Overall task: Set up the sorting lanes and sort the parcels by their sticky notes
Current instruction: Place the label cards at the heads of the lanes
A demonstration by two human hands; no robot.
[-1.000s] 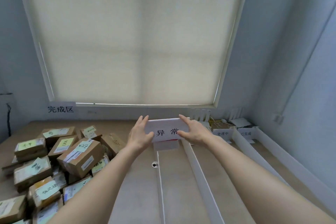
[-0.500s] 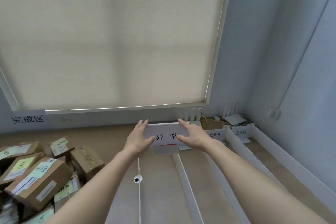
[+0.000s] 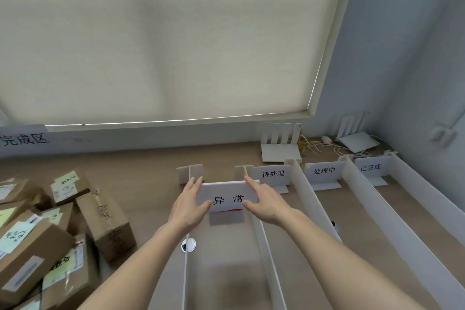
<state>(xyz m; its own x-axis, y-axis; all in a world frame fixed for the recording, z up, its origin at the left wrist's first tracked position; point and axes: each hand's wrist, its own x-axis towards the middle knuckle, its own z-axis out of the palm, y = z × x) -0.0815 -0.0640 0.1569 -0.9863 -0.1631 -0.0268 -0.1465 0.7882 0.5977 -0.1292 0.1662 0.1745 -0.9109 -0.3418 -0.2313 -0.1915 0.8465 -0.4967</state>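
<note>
— Where was the sign (image 3: 227, 196)?
— Between your grips, long axis three to nine, at the lane's twelve-o'clock end. Your left hand (image 3: 189, 205) and right hand (image 3: 265, 202) each pinched one end, equally near.
— And the parcels (image 3: 50, 229)?
— At nine, on the counter (image 3: 141, 171).

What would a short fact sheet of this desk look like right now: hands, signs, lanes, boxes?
left hand: holds the left edge of the 异常 sign
right hand: holds its right edge
signs already standing: 待处理, 处理中, 已完成
lanes: long white dividers running toward the wall
parcels: cardboard boxes with sticky notes, piled at left, unsorted
wall label: 完成区
</note>
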